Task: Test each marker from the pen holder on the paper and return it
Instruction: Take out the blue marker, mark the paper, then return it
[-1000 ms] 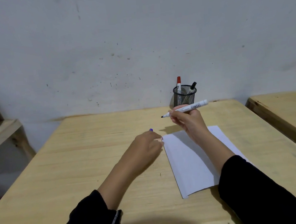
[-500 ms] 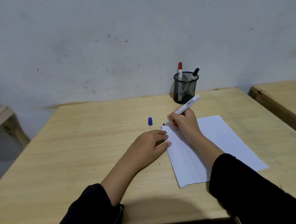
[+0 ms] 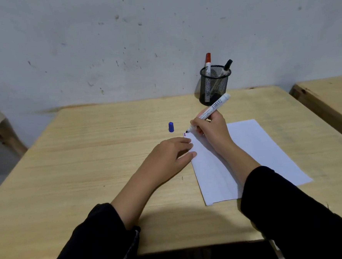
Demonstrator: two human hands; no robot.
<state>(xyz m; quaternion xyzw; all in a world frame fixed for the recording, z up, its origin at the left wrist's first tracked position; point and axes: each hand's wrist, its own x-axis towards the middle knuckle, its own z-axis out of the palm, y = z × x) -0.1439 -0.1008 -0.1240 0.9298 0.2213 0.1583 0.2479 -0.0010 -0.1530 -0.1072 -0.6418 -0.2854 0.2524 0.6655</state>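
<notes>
White marker (image 3: 212,110) pinched in your right hand (image 3: 212,129), tip at paper (image 3: 253,152) corner; left hand (image 3: 167,155) flat, empty, blue cap (image 3: 171,127) just beyond it.

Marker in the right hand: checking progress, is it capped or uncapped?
Uncapped: the marker shows its bare tip, and the blue cap stands apart on the table.

One camera sits on my head, looking forward and down across the bench (image 3: 88,174) toward the wall (image 3: 120,42) at twelve o'clock. My forearms enter close from six o'clock; the pen holder (image 3: 214,84) stands farther, toward one o'clock.
</notes>
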